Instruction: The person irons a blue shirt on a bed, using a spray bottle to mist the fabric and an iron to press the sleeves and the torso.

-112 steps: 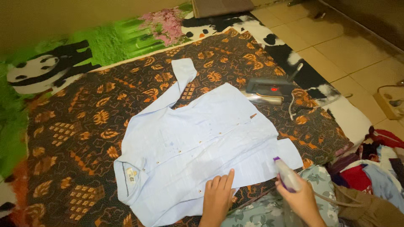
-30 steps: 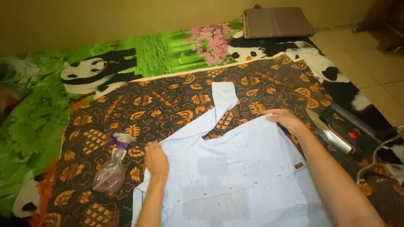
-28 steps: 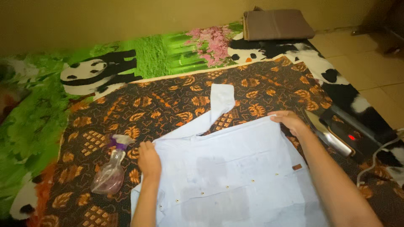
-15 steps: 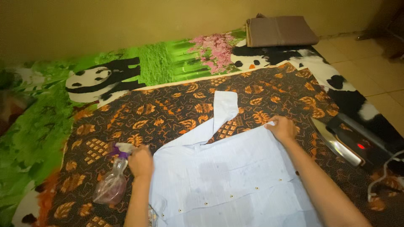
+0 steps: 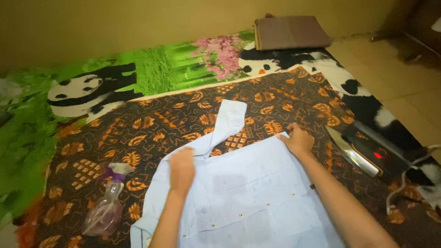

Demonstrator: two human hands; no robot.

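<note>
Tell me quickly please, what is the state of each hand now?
Left hand: blurred, over the pale blue button-up cotton shirt; grip cannot be told.
Right hand: closed on the shirt's far edge.

Single head-worn view, looking steeply down, close above floor

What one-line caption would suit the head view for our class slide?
Left hand and right hand flatten a pale blue shirt on a batik cloth, between spray bottle and iron.
</note>
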